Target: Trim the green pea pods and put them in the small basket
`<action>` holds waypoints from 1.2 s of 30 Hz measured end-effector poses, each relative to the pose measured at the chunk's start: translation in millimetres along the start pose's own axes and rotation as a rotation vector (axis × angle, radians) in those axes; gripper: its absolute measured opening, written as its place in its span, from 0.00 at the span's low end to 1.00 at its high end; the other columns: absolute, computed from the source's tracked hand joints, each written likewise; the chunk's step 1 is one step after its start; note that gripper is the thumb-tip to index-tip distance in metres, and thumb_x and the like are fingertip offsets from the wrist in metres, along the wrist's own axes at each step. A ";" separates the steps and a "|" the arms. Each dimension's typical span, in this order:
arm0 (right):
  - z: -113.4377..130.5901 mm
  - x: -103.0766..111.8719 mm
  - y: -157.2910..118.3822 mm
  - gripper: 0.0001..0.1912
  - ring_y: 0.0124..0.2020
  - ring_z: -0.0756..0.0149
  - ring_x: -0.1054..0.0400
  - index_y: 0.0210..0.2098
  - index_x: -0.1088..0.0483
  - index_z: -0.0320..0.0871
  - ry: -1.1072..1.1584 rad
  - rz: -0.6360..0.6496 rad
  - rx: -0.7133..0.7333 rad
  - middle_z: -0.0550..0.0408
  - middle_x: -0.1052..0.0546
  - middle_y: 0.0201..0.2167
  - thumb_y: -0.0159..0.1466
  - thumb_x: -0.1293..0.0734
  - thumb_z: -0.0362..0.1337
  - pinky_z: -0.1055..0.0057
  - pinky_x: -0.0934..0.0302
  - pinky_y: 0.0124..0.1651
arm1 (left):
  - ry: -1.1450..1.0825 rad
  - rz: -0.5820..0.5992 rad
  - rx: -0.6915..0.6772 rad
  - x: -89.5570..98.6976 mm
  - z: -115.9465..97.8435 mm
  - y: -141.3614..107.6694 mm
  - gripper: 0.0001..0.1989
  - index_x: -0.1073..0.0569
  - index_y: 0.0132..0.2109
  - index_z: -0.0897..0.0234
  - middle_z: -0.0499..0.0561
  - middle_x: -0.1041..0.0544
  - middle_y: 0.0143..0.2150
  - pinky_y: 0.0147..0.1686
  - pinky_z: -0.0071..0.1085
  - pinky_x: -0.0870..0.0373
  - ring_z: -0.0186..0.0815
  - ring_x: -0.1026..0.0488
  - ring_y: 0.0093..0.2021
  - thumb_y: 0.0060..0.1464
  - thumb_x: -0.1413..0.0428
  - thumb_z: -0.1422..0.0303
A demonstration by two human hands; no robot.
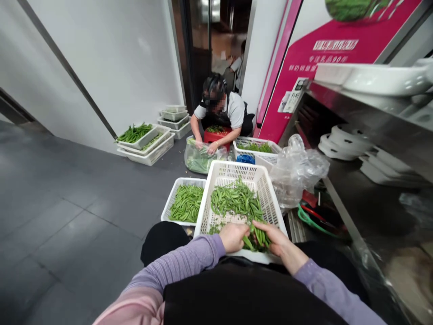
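Note:
A tall white slotted basket [275, 198] rests on my lap, with a pile of green pea pods [237, 198] at its far end and small green scraps on its floor. My left hand [233, 237] is closed, its fingertips pinched at a pea pod beside the other hand. Over the basket's near right part, my right hand [279, 241] holds a bunch of pea pods [260, 237], thumb on top. The right fingers are partly hidden under the pods. To the left, a lower white basket [164, 215] holds more pea pods [186, 203].
Ahead, a crouching co-worker [233, 106] reaches into a clear bag of greens [199, 160]. Stacked vegetable trays [149, 159] line the left wall. On the right are a crumpled plastic bag [294, 171], a green-rimmed basket [313, 223] and a metal shelf [368, 108] with white dishes.

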State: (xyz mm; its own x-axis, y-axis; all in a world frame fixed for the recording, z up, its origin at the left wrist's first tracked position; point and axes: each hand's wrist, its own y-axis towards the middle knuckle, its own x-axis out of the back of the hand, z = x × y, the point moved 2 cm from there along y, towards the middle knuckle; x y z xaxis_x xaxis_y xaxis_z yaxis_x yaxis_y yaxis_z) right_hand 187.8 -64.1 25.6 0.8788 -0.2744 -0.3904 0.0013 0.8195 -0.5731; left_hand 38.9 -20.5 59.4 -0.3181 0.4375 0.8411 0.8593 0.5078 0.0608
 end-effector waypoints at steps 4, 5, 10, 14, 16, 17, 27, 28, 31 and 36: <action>0.0 -1.1 0.2 0.10 0.19 0.70 0.34 0.26 0.34 0.39 -0.006 0.143 -0.038 0.57 0.28 0.19 0.48 0.30 0.36 0.73 0.39 0.24 | -0.174 -0.021 0.050 -3.8 9.4 8.8 0.06 0.29 0.31 0.65 0.48 0.28 0.28 0.32 0.22 0.38 0.30 0.32 0.30 0.45 0.51 0.72; 1.4 -1.4 -2.7 0.11 0.18 0.71 0.34 0.26 0.35 0.40 -0.008 0.171 -0.050 0.58 0.28 0.18 0.47 0.29 0.36 0.73 0.40 0.23 | -0.239 -0.067 0.128 -1.0 16.3 12.7 0.07 0.29 0.31 0.66 0.48 0.28 0.28 0.32 0.22 0.38 0.29 0.32 0.30 0.47 0.52 0.73; 11.6 -0.6 -18.6 0.13 0.16 0.71 0.36 0.23 0.35 0.39 -0.043 0.223 -0.031 0.59 0.30 0.16 0.44 0.28 0.37 0.73 0.40 0.21 | -0.265 -0.203 0.562 17.9 54.0 22.5 0.12 0.29 0.35 0.70 0.52 0.27 0.29 0.33 0.26 0.37 0.33 0.32 0.31 0.52 0.55 0.69; 12.0 2.7 -18.4 0.11 0.17 0.71 0.36 0.24 0.34 0.38 -0.060 0.248 -0.073 0.57 0.30 0.17 0.46 0.29 0.36 0.73 0.40 0.21 | -0.190 -0.022 0.205 20.3 35.8 18.4 0.16 0.32 0.47 0.60 0.49 0.26 0.35 0.39 0.26 0.38 0.34 0.31 0.38 0.50 0.50 0.63; 9.5 3.7 -17.2 0.11 0.17 0.71 0.36 0.26 0.33 0.38 -0.054 0.278 -0.090 0.56 0.29 0.18 0.47 0.29 0.36 0.73 0.40 0.20 | -0.172 0.068 0.080 20.2 18.1 14.1 0.18 0.34 0.49 0.56 0.49 0.27 0.38 0.40 0.26 0.39 0.34 0.31 0.40 0.49 0.48 0.63; 8.2 4.0 -16.7 0.11 0.17 0.71 0.36 0.27 0.33 0.38 -0.048 0.297 -0.094 0.56 0.29 0.19 0.47 0.29 0.36 0.74 0.41 0.20 | -0.156 0.097 0.048 20.5 10.9 12.7 0.17 0.34 0.48 0.56 0.50 0.27 0.38 0.41 0.26 0.39 0.34 0.32 0.41 0.50 0.48 0.63; 0.0 11.2 -14.7 0.11 0.16 0.70 0.36 0.27 0.33 0.38 -0.064 0.412 -0.165 0.57 0.30 0.16 0.47 0.30 0.37 0.73 0.40 0.20 | -0.009 0.178 -0.132 15.2 6.6 16.7 0.11 0.33 0.44 0.60 0.52 0.29 0.40 0.37 0.27 0.39 0.34 0.31 0.37 0.56 0.56 0.64; -0.6 11.2 -14.1 0.11 0.16 0.70 0.36 0.27 0.33 0.38 -0.061 0.416 -0.166 0.57 0.30 0.17 0.47 0.30 0.37 0.73 0.40 0.20 | 0.004 0.180 -0.148 13.3 7.5 16.7 0.11 0.34 0.44 0.60 0.53 0.29 0.40 0.36 0.27 0.38 0.34 0.31 0.36 0.56 0.56 0.64; -2.1 9.9 -11.7 0.11 0.17 0.70 0.36 0.27 0.33 0.38 -0.068 0.420 -0.173 0.57 0.30 0.16 0.47 0.30 0.38 0.73 0.40 0.20 | 0.062 0.204 -0.175 9.3 9.8 15.9 0.12 0.34 0.44 0.61 0.53 0.30 0.41 0.34 0.27 0.38 0.33 0.31 0.35 0.56 0.57 0.63; 3.5 8.6 -3.6 0.12 0.17 0.71 0.36 0.26 0.33 0.38 -0.148 0.392 -0.193 0.57 0.31 0.17 0.48 0.30 0.40 0.74 0.41 0.21 | 0.054 0.260 -0.144 9.6 16.4 15.1 0.09 0.33 0.40 0.61 0.53 0.30 0.40 0.32 0.26 0.39 0.33 0.32 0.34 0.55 0.55 0.66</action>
State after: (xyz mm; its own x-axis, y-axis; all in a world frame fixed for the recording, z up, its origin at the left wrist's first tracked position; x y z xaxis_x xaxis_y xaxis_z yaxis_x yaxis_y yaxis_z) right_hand 196.9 -67.6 26.8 0.8541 0.1238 -0.5051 -0.4210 0.7348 -0.5319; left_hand 42.2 3.5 59.6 -0.0614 0.4975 0.8653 0.9584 0.2716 -0.0882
